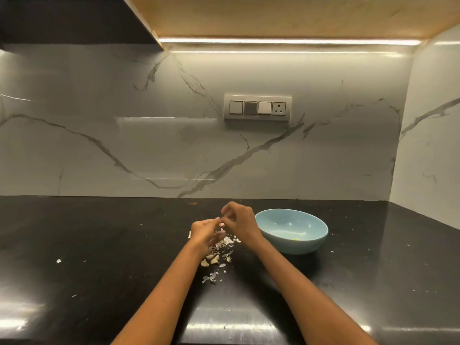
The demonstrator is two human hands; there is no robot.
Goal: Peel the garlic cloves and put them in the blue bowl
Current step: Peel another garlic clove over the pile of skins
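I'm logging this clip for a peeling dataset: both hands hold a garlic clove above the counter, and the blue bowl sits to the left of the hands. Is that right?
Not quite. The head view shows the blue bowl to the right of the hands, not the left. The rest holds: the left hand and right hand pinch a garlic clove together above the black counter.
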